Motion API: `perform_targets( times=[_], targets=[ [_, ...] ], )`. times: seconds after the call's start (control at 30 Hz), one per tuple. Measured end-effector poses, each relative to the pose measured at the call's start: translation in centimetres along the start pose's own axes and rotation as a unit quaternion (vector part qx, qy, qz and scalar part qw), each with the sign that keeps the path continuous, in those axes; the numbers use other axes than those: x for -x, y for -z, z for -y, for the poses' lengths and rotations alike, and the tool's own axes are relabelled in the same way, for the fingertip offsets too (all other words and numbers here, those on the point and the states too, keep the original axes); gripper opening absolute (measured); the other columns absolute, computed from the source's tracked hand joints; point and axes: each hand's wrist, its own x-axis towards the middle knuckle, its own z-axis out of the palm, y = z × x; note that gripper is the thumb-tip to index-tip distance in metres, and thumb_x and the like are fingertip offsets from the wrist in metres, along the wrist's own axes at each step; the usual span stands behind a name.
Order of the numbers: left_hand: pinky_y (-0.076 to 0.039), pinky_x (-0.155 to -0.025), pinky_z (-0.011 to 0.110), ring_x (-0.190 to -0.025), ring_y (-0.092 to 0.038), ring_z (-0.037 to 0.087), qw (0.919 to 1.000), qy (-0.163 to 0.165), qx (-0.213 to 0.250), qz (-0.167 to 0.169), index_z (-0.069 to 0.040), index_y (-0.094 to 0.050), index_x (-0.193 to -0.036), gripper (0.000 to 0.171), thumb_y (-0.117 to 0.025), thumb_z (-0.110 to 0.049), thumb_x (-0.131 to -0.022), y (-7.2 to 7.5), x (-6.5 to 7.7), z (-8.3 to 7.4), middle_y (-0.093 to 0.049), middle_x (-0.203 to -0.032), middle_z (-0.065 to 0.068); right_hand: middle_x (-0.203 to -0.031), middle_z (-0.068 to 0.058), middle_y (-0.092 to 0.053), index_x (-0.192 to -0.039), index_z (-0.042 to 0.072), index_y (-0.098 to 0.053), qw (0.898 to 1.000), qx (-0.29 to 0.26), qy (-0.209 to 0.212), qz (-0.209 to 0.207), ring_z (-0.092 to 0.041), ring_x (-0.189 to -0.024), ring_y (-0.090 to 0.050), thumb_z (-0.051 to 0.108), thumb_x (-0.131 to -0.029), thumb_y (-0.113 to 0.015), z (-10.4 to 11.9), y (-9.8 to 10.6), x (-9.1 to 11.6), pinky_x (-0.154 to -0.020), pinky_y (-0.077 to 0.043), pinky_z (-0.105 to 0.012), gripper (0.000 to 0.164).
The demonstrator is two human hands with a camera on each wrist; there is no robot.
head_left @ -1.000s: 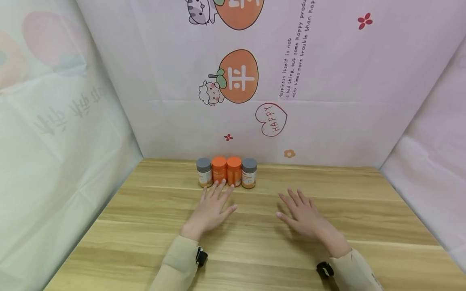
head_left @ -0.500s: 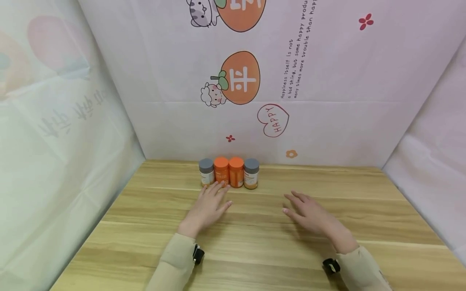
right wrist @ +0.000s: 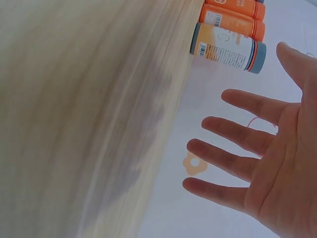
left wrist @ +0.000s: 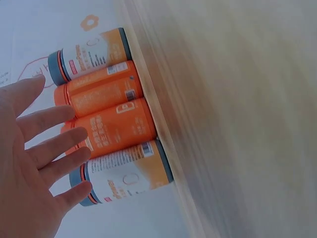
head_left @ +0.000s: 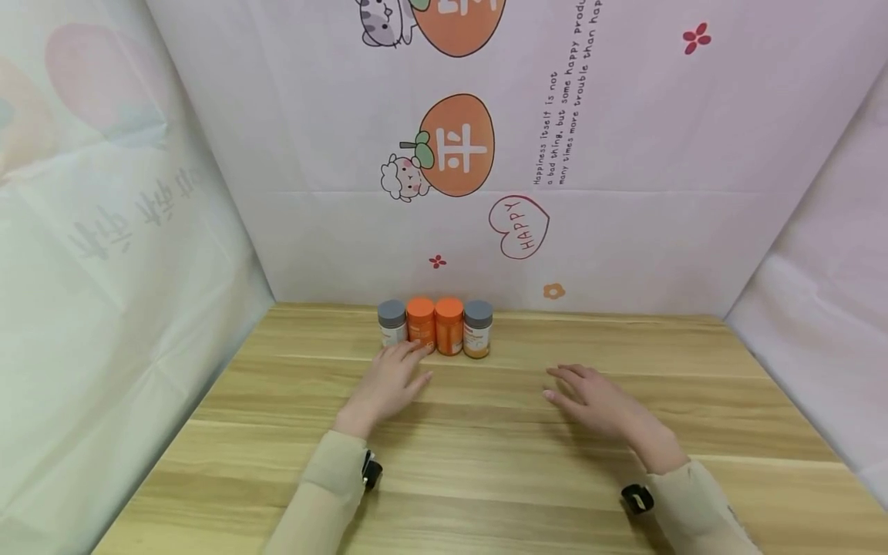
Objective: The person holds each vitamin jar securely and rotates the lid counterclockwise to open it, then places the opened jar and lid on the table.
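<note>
Several small bottles stand upright in a tight row at the back of the table. At the row's left end is a white bottle with a grey cap [head_left: 391,316]; two orange bottles, the left one [head_left: 421,320] and the right one [head_left: 449,327], fill the middle. Another grey-capped white bottle [head_left: 477,331] ends the row on the right. My left hand [head_left: 385,381], fingers spread, is just in front of the left bottles and overlaps their lower parts in the head view. Off to the right of the row, my right hand [head_left: 600,401] hovers over the table with nothing in it.
A wooden tabletop [head_left: 486,462] spans the area below both hands. White printed sheeting [head_left: 624,247] rises right behind the bottles, and further sheets close in the left side [head_left: 139,308] and right side [head_left: 819,324].
My left hand has drawn slightly left, its fingers bending a little more. My right hand has shifted slightly right, its fingers closer together. The bottles stay in place.
</note>
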Motion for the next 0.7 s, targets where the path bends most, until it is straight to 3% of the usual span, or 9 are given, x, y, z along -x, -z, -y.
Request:
perform_targets(
  times=[0.3, 0.7],
  targets=[
    [-0.024, -0.112, 0.052, -0.136, -0.036, 0.034, 0.9994, 0.018, 0.029, 0.007, -0.011, -0.049, -0.138, 0.049, -0.051, -0.037, -0.096, 0.0, -0.2, 1.5, -0.043, -0.146, 0.012, -0.134, -0.023, -0.051, -0.136, 0.006, -0.049, 1.000, -0.006, 0.002, -0.009, -0.042, -0.120, -0.050, 0.047, -0.097, -0.045, -1.2, 0.0, 0.7, -0.096, -0.040, -0.058, 0.058],
    [-0.030, -0.108, 0.052, -0.128, -0.045, 0.035, 0.9983, 0.001, 0.054, -0.024, -0.005, -0.058, -0.129, 0.042, -0.057, -0.028, -0.094, 0.5, 0.0, 3.2, -0.054, -0.135, 0.015, -0.131, -0.025, -0.052, -0.135, 0.004, -0.050, 1.000, -0.005, -0.013, -0.012, -0.044, -0.117, -0.052, 0.048, -0.097, -0.044, -2.6, 0.7, 1.5, -0.095, -0.041, -0.058, 0.059]
  ],
)
